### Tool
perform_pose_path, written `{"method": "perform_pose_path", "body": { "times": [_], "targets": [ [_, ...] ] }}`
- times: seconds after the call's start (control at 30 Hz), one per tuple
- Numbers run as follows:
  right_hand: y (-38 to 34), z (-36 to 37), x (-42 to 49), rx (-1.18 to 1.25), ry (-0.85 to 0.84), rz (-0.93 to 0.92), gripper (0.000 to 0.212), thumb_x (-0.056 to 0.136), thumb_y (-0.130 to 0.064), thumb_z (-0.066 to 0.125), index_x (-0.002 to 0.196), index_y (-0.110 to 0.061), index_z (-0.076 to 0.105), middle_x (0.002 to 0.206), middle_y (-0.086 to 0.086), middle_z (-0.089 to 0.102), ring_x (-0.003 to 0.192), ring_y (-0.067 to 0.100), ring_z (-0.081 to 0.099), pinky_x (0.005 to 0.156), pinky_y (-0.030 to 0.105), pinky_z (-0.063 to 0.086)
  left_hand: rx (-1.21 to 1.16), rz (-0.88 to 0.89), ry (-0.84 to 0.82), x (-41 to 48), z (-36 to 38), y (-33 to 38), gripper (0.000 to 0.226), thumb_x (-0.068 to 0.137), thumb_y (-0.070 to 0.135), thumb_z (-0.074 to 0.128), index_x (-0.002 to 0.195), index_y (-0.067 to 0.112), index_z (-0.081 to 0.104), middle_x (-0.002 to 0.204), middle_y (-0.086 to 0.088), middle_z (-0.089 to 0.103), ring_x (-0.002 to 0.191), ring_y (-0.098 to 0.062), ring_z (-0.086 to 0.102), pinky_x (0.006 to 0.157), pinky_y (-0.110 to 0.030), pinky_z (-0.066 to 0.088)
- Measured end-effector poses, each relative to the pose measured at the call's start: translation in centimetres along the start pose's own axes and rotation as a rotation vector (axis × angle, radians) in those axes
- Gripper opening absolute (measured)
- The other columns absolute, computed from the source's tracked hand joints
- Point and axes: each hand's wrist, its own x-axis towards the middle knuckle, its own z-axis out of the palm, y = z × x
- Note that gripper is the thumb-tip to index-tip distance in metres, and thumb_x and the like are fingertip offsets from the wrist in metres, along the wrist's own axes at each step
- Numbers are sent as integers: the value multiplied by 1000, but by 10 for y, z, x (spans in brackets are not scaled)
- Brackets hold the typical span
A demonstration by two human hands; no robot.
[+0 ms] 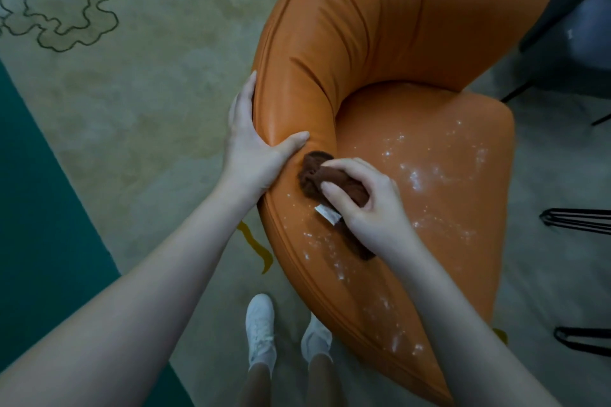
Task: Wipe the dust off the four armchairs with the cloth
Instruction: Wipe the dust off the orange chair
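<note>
armchair point(413, 26) seat: white dust point(415, 177) | patterned carpet point(132, 102) | right hand point(367, 205) grips cloth point(317, 175) | left hand point(254, 149) grips armchair

A beige patterned rug point(132, 109) lies underfoot, white sneakers point(261, 330) on it, black wire legs point(578, 220) at right.

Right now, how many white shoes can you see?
2. The left shoe stands on the carpet at the bottom centre; the right shoe is beside it, close to the orange armchair. None seem hidden.
</note>
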Motion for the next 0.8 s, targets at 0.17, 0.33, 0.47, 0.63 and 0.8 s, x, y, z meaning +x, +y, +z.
{"method": "perform_pose_path", "body": {
  "times": [0.17, 0.33, 0.47, 0.63, 0.8],
  "targets": [
    [12, -3, -4, 2, 61, 87, 21, 86, -32, 59, 101, -24, 71, 97, -13, 67, 95, 1, 61, 84, 18, 45, 16, -7, -7, 0, 0, 1, 99, 76, 25, 85, 154, 22, 24, 157, -3, 28, 142, -14, 29, 113, -20, 23],
    [10, 0, 2, 82, 62, 70, 21, 88, -31, 59, 103, -24, 71, 100, -9, 67, 98, 5, 62, 87, 23, 47, 15, -14, -16, 0, -1, 1, 101, 75, 32, 85, 154, 24, 23, 157, -2, 27, 142, -14, 30, 113, -23, 24],
    [7, -3, 3, 83, -2, -18, 19, 88, -26, 61, 104, -22, 71, 104, -13, 65, 104, 2, 60, 91, 18, 45, -8, -28, -12, -2, 0, 2, 103, 67, 47, 77, 154, 24, 26, 156, -1, 29, 141, -12, 31, 114, -24, 26],
    [5, -8, -5, 157, -109, -122, 15, 87, -19, 64, 101, -23, 70, 104, -13, 67, 105, 4, 62, 93, 20, 46, -121, -96, 40, -17, 2, 2, 93, 73, 62, 63, 152, 26, 31, 154, 3, 34, 140, -8, 35, 119, -34, 29],
    [13, -13, 6, 200, 66, -49, 19, 92, -25, 59, 109, -25, 67, 109, -5, 67, 105, 6, 60, 94, 31, 49, -168, -152, 134, -46, 8, -1, 68, 86, 48, 56, 149, 29, 36, 152, 8, 37, 138, -3, 34, 119, -33, 28]
  ]
}}
